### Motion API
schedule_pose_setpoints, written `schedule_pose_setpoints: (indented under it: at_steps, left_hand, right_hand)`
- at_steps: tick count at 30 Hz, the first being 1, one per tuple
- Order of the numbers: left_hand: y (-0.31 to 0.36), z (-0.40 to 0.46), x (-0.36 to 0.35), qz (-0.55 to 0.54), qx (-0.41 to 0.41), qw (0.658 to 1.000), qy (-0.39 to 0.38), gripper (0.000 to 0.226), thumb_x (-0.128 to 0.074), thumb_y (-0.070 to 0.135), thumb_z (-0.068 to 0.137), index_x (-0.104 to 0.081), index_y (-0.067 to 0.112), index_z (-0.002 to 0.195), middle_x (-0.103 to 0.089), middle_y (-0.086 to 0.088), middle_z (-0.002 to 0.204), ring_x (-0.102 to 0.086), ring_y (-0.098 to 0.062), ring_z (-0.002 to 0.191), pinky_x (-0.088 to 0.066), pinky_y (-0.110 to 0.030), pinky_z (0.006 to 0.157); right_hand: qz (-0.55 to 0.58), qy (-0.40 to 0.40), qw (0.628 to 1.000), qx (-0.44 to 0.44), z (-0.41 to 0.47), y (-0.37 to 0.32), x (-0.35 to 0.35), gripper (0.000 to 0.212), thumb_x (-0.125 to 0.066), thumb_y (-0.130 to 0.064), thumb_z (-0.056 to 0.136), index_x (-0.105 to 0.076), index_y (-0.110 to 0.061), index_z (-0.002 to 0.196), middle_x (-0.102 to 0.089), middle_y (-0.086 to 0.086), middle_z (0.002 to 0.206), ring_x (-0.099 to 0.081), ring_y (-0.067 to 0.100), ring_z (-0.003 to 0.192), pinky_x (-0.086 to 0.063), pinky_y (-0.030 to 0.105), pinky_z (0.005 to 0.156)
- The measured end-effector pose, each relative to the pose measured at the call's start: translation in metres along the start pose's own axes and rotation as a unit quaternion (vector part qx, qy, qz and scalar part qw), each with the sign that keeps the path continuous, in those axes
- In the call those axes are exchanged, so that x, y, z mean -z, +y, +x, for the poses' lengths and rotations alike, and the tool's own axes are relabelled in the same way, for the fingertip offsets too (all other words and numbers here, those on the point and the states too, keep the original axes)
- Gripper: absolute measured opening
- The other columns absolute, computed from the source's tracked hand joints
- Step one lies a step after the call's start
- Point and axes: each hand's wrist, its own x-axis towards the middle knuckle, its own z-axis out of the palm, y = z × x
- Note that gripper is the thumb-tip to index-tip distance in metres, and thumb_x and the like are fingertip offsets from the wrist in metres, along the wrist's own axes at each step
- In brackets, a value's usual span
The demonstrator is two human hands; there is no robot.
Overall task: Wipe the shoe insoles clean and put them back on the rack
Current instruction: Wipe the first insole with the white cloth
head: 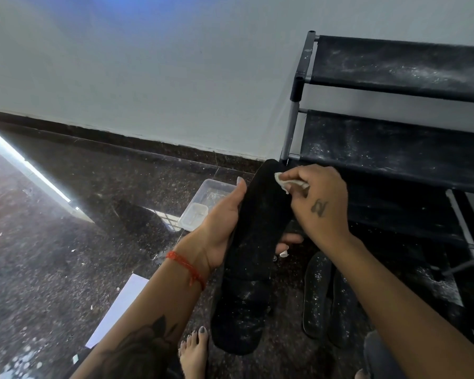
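My left hand (222, 225) grips a long black insole (257, 222) from its left edge, fingers wrapped under it. My right hand (318, 201) pinches a small white wipe (288, 184) and presses it on the insole's top end. A second black insole (238, 321), dusted with white specks, lies on the floor just below the held one. Two more speckled insoles (316, 294) lie on the floor to the right. The black shoe rack (394, 149) stands at the right, its fabric shelves dusty.
A clear plastic tray (203, 206) sits on the dark granite floor behind my left hand. A white sheet of paper (118, 307) lies on the floor at lower left. My bare foot (193, 354) is at the bottom. The white wall runs behind.
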Motion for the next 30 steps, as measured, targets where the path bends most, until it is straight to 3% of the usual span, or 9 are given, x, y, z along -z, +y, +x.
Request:
schedule_pose_setpoints:
  at_steps: [4,7,11,14,18,21,23,26,30]
  left_hand:
    - [-0.001,0.001,0.002,0.007,0.001,1.0,0.023,0.074,-0.018,0.066,0.094,-0.07,0.012,0.095,-0.07,-0.019,0.09,-0.067,-0.033,0.074,-0.057,-0.039,0.063]
    - [0.002,0.001,0.006,0.016,-0.004,0.999,0.049,0.081,-0.017,0.069,0.091,-0.069,0.007,0.094,-0.068,-0.02,0.087,-0.067,-0.03,0.072,-0.057,-0.034,0.064]
    - [0.004,0.003,0.008,0.019,0.004,0.998,0.051,0.089,-0.013,0.072,0.088,-0.07,0.004,0.089,-0.067,-0.02,0.077,-0.065,-0.029,0.055,-0.057,-0.031,0.05]
    - [0.001,0.005,0.007,0.034,0.017,0.998,0.052,0.089,-0.009,0.075,0.085,-0.063,0.007,0.107,-0.068,-0.022,0.086,-0.067,-0.03,0.06,-0.057,-0.031,0.053]
    - [-0.003,0.009,0.013,0.043,0.018,0.994,0.097,0.099,-0.011,0.083,0.078,-0.066,0.008,0.112,-0.064,-0.026,0.109,-0.065,-0.037,0.085,-0.056,-0.037,0.064]
    - [0.0,0.011,0.02,0.065,-0.024,0.988,0.141,0.095,-0.01,0.079,0.082,-0.077,0.012,0.081,-0.067,-0.021,0.092,-0.065,-0.029,0.079,-0.053,-0.034,0.071]
    - [0.001,0.011,0.019,0.07,-0.047,0.988,0.133,0.094,-0.004,0.073,0.087,-0.077,0.017,0.067,-0.068,-0.012,0.068,-0.066,-0.02,0.061,-0.054,-0.026,0.06]
    - [0.0,0.009,0.015,0.062,-0.022,0.992,0.107,0.097,-0.003,0.079,0.079,-0.068,0.011,0.101,-0.067,-0.016,0.07,-0.065,-0.025,0.057,-0.055,-0.029,0.051]
    - [-0.004,0.011,0.016,0.068,-0.009,0.992,0.106,0.102,-0.008,0.086,0.071,-0.056,0.014,0.126,-0.064,-0.026,0.104,-0.065,-0.036,0.076,-0.056,-0.037,0.057]
  right_hand:
    - [0.093,-0.041,0.994,0.042,-0.008,-0.021,-0.004,0.018,-0.069,-0.006,0.079,-0.073,-0.017,0.092,-0.069,-0.005,0.091,-0.06,0.001,0.085,-0.043,0.008,0.076]
    - [0.163,-0.122,0.975,0.089,-0.015,-0.033,0.003,0.012,-0.069,-0.012,0.082,-0.074,-0.018,0.092,-0.067,-0.006,0.085,-0.062,0.002,0.075,-0.049,0.01,0.059]
    - [0.116,-0.235,0.958,0.121,-0.011,-0.024,0.017,0.01,-0.07,-0.009,0.08,-0.076,-0.015,0.085,-0.067,-0.005,0.081,-0.061,0.003,0.065,-0.049,0.012,0.052]
    - [0.011,-0.147,0.983,0.11,-0.005,-0.01,0.014,0.019,-0.07,-0.001,0.075,-0.075,-0.014,0.089,-0.071,0.001,0.085,-0.063,0.008,0.075,-0.04,0.006,0.069]
    - [0.09,-0.087,0.991,0.052,-0.014,-0.024,0.003,0.018,-0.069,-0.006,0.08,-0.074,-0.016,0.094,-0.069,-0.002,0.088,-0.06,0.0,0.072,-0.043,0.002,0.061]
    - [0.172,-0.186,0.964,0.082,-0.021,-0.037,0.006,0.015,-0.07,-0.008,0.081,-0.074,-0.012,0.094,-0.066,-0.004,0.087,-0.06,0.001,0.065,-0.043,0.003,0.049]
    - [0.188,-0.26,0.943,0.09,-0.019,-0.036,0.013,0.008,-0.069,-0.008,0.082,-0.075,-0.01,0.086,-0.066,-0.001,0.083,-0.062,0.006,0.064,-0.048,0.009,0.047]
    - [0.099,-0.283,0.948,0.109,-0.013,-0.025,0.017,0.018,-0.066,0.003,0.079,-0.076,-0.011,0.082,-0.068,0.0,0.086,-0.065,0.008,0.069,-0.052,0.014,0.054]
    - [0.033,-0.14,0.984,0.102,-0.014,-0.021,0.011,0.019,-0.065,0.001,0.078,-0.075,-0.014,0.085,-0.07,0.0,0.085,-0.064,0.008,0.076,-0.05,0.014,0.067]
